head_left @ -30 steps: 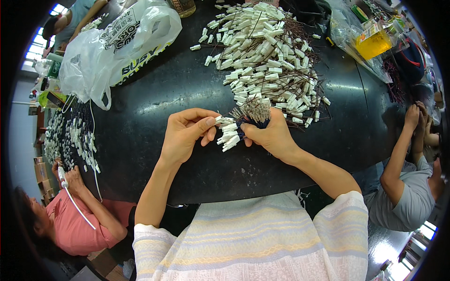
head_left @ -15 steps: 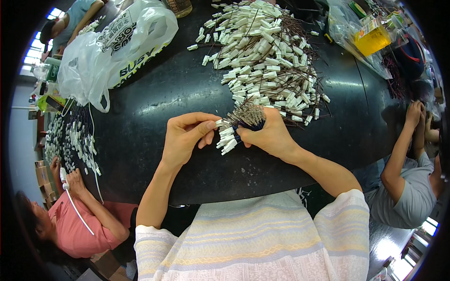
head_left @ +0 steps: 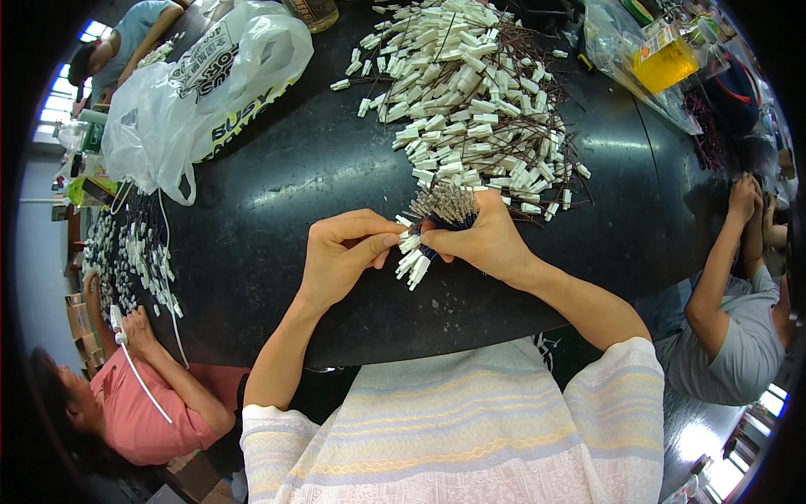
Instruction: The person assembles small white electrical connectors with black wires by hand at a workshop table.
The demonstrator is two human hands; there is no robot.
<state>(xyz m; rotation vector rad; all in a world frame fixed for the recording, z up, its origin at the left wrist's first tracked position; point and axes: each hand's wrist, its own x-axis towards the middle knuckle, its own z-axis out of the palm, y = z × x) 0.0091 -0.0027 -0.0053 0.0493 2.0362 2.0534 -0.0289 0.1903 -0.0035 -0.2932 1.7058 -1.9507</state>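
My right hand (head_left: 487,239) is wrapped round a bundle of dark wires (head_left: 447,207), whose many small metal ends fan out at the top. Several white plastic connectors (head_left: 413,267) hang from the bundle's lower left side. Thumb and forefinger of my left hand (head_left: 353,249) pinch at a small white connector (head_left: 406,236) beside the bundle; the fingertips partly hide it. Just beyond my hands lies a large heap of white connectors with thin brown wires (head_left: 470,109) on the black table (head_left: 319,193).
A white plastic bag (head_left: 201,101) stands at the far left, near another pile of connectors (head_left: 143,256). One co-worker in pink (head_left: 159,403) sits left, one in grey (head_left: 730,336) right. At the far right are a yellow bottle (head_left: 663,63) and clear plastic bags (head_left: 609,42).
My left hand has shifted slightly right and down, bringing its pinching fingertips closer against the bundle. My right hand keeps its hold on the wires.
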